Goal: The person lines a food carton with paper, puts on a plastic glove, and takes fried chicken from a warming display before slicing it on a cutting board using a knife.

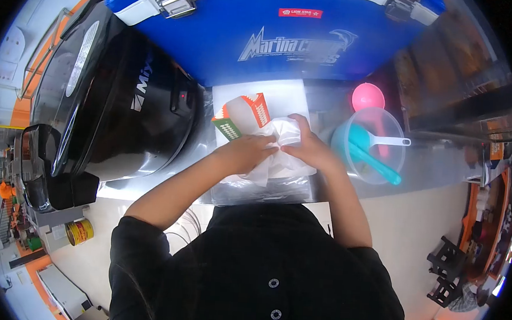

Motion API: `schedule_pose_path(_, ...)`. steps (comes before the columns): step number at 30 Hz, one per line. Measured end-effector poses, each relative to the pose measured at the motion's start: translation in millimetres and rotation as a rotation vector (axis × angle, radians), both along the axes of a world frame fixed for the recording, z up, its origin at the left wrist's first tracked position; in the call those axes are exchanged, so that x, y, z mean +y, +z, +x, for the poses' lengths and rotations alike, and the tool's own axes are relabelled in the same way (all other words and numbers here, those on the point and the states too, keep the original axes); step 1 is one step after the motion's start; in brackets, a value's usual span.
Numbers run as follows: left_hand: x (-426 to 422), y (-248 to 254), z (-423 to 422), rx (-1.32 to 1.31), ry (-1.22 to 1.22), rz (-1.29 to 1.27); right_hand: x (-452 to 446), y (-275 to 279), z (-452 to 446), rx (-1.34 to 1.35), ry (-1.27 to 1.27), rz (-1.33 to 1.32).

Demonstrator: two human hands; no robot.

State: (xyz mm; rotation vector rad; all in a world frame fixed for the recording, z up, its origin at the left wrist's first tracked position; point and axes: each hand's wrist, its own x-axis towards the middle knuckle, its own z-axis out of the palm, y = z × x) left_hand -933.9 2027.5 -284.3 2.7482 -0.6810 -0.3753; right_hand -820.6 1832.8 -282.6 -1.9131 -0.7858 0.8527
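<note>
A crumpled white plastic bag or wrapping (284, 132) lies between my two hands. My left hand (255, 152) comes from the left with its fingers closed on the white plastic. On the right, my right hand (311, 144) pinches the same plastic, its fingers bent round the far side. Just beyond my left hand stands an open orange, green and white paper box (228, 129), resting on white sheets (298, 95). The plastic's contents, if any, are hidden.
A black rice cooker (137, 94) fills the left. Behind stands a blue cooler box (247, 18). To the right are a pink scoop (368, 98) and a clear container (350, 157) holding a teal scoop (376, 162) and a white-handled utensil (395, 141). Clear plastic (260, 191) lies at the counter's near edge.
</note>
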Motion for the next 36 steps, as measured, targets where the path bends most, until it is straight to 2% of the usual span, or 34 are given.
schedule_pose_path(2,7.9,-1.9,3.3,0.062,-0.058,-0.036,-1.8,-7.5,0.5,-0.037,-0.050,-0.032)
schedule_pose_path(5,5.6,3.7,-4.0,-0.059,0.105,-0.101,-2.0,-15.4,2.6,-0.059,-0.064,-0.009)
schedule_pose_path(8,-4.8,-2.1,-5.3,0.029,0.238,-0.207,-0.4,-10.9,2.2,-0.001,-0.047,0.003)
schedule_pose_path(11,-18.7,-8.6,-3.6,0.105,0.236,-0.162,2.2,6.5,-0.3,0.025,-0.046,-0.053)
schedule_pose_path(12,-19.4,-6.4,-5.8,0.035,0.226,-0.150,2.6,9.3,-1.4,0.024,-0.050,-0.078)
schedule_pose_path(14,-21.1,-0.1,-10.1,-0.102,0.202,-0.126,-0.2,7.6,-2.8,-0.107,-0.038,0.003)
schedule_pose_path(17,-16.2,1.0,-10.9,-0.017,0.219,-0.151,-4.2,6.6,-4.5,-0.223,-0.048,0.074)
schedule_pose_path(24,-13.1,-17.5,-16.8,-0.112,0.150,0.044,-2.3,7.9,-16.2,-0.410,-0.095,0.123)
schedule_pose_path(27,-12.0,-14.1,-14.1,-0.067,0.133,0.036,3.2,30.1,-40.5,-1.004,-0.173,-0.055)
schedule_pose_path(30,-9.0,-16.2,-9.7,-0.015,0.149,-0.037,7.3,26.8,-61.9,-1.139,0.192,0.107)
schedule_pose_path(31,-6.8,-25.1,-7.2,0.009,0.174,-0.075,10.3,27.4,-75.4,-1.035,0.260,0.013)
schedule_pose_path(34,-0.7,-14.6,-4.7,0.015,0.136,-0.110,9.2,4.5,-97.5,-1.212,0.205,-0.140)
schedule_pose_path(36,3.5,-9.5,-4.4,0.009,0.107,-0.132,2.0,1.5,-97.5,-1.202,0.294,-0.313)
